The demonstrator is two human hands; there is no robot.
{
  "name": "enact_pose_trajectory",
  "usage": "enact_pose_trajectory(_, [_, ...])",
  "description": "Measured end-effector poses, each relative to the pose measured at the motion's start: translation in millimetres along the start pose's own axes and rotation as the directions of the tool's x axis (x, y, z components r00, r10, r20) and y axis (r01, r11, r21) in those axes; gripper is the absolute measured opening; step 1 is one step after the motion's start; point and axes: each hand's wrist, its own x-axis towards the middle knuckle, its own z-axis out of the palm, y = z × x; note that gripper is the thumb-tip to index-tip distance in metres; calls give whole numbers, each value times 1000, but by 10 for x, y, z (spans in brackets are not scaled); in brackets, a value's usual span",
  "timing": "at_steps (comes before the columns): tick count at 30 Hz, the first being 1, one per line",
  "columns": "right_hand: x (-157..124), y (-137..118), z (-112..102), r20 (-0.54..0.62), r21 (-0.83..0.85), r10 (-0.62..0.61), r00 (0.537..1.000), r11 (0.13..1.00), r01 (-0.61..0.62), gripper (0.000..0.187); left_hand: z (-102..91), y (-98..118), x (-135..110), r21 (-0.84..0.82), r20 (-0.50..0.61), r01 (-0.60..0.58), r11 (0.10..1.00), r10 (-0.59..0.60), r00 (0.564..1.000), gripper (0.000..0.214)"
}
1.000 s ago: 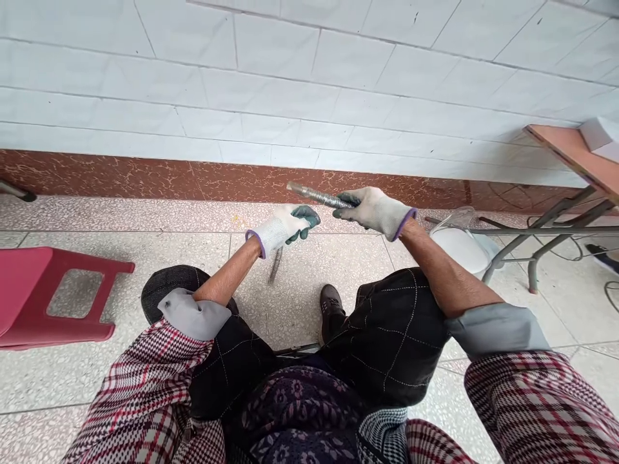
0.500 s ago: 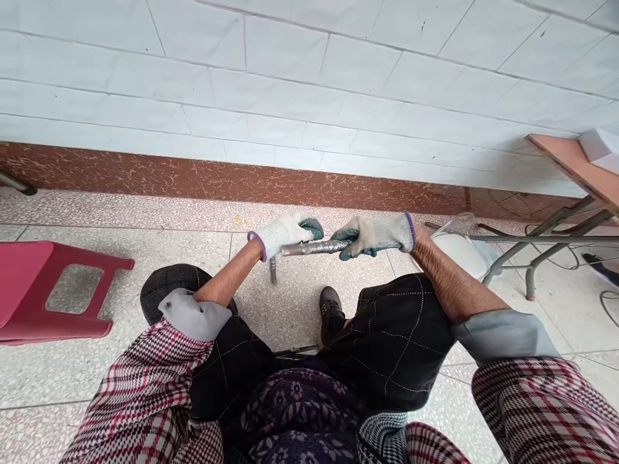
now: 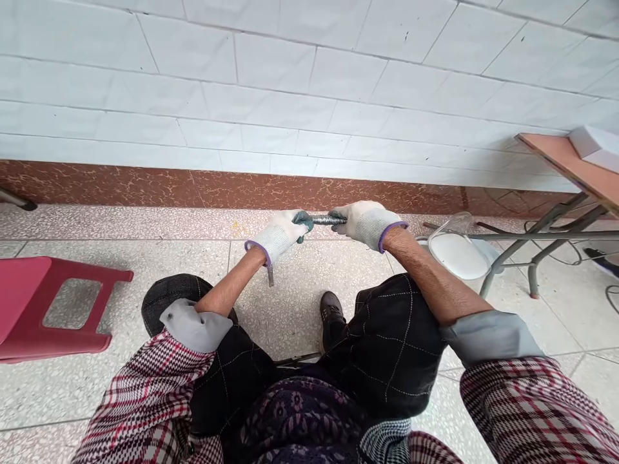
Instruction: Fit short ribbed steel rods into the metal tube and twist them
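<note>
Rod (image 3: pixel 327 220), ribbed grey metal, is lying level at twelve o'clock beyond the knees, with the gloved left hand (image 3: pixel 276 236) and right hand (image 3: pixel 363 222) clenching its two ends. Looks mid-job: a second metal piece (image 3: pixel 270 276) is dangling unused under the left fist. Counting two metal pieces, one red stool (image 3: pixel 19 296) at nine o'clock, one white bucket (image 3: pixel 459 258) at three.

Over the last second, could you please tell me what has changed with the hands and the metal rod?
The right hand swung the threaded metal rod down from a tilt to level and carried it to the left hand, which now appears to grip its other end; only a short stretch shows between them. The left hand still holds a second metal piece pointing down; the red stool stayed put.
</note>
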Motion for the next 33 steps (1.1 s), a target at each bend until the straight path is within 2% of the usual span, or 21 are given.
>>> enact_pose_trajectory(4, [-22, -72, -14, 45, -131, 14, 999, 991, -8, 36, -46, -19, -31, 68, -38, 19, 998, -17, 999, 6])
enact_pose_trajectory(7, [15, -49, -7, -30, -124, 7, 1000, 992, -11, 34, 52, -20, -25, -5, -50, 26, 1000, -26, 998, 5])
enact_pose_trajectory(9, [33, -20, -15, -107, -38, 2, 994, 999, -6, 32, 132, 5, 1, -111, -53, 39, 993, -46, 998, 8])
enact_pose_trajectory(11, [22, -6, -25, -137, 208, 19, 990, 978, 10, 28, 169, 51, 26, -267, -71, 66, 961, -88, 994, 11])
enact_pose_trajectory(12, [3, -7, -25, -122, 382, 22, 992, 924, 26, 25, 162, 78, 29, -348, -82, 72, 935, -107, 991, 10])
enact_pose_trajectory(13, [-24, -12, -20, -93, 561, 10, 996, 827, 44, 22, 139, 106, 23, -420, -92, 62, 905, -111, 990, 7])
enact_pose_trajectory(15, [-94, -27, 4, -21, 827, -87, 996, 559, 67, 23, 53, 154, -15, -554, -72, 19, 833, -71, 995, 14])
enact_pose_trajectory(17, [-159, -46, 38, 9, 943, -274, 962, 323, 83, 31, -49, 180, -73, -618, -6, -18, 786, 18, 1000, 29])
enact_pose_trajectory(18, [-180, -58, 54, 9, 965, -370, 929, 246, 88, 35, -91, 184, -100, -635, 20, -26, 772, 50, 999, 34])
enact_pose_trajectory(19, [-189, -77, 70, 9, 974, -451, 893, 207, 95, 38, -120, 183, -121, -644, 27, -27, 764, 58, 998, 36])
enact_pose_trajectory(20, [-185, -103, 85, 4, 972, -494, 870, 207, 113, 40, -134, 176, -133, -648, 10, -29, 761, 47, 999, 34])
enact_pose_trajectory(21, [-168, -137, 99, -14, 960, -481, 876, 239, 147, 40, -133, 166, -134, -649, -24, -34, 760, 24, 999, 30])
enact_pose_trajectory(23, [-106, -224, 127, -99, 897, -325, 940, 380, 226, 32, -97, 133, -108, -642, -104, -43, 765, -32, 994, 18])
enact_pose_trajectory(25, [-27, -309, 153, -229, 819, -123, 966, 512, 259, 22, -44, 93, -59, -634, -154, -42, 772, -73, 985, 10])
enact_pose_trajectory(26, [9, -339, 165, -290, 787, -53, 955, 555, 270, 25, -21, 74, -32, -632, -166, -41, 774, -84, 983, 9])
enact_pose_trajectory(28, [60, -364, 180, -384, 729, 8, 923, 616, 298, 31, 4, 46, 12, -634, -177, -40, 772, -94, 980, 7])
enact_pose_trajectory(30, [72, -351, 181, -459, 646, 17, 889, 693, 320, 26, 0, 43, 34, -643, -170, -40, 765, -91, 981, 5])
enact_pose_trajectory(33, [17, -321, 156, -507, 523, 32, 862, 806, 277, 20, -32, 85, 23, -654, -147, -35, 756, -82, 986, 4])
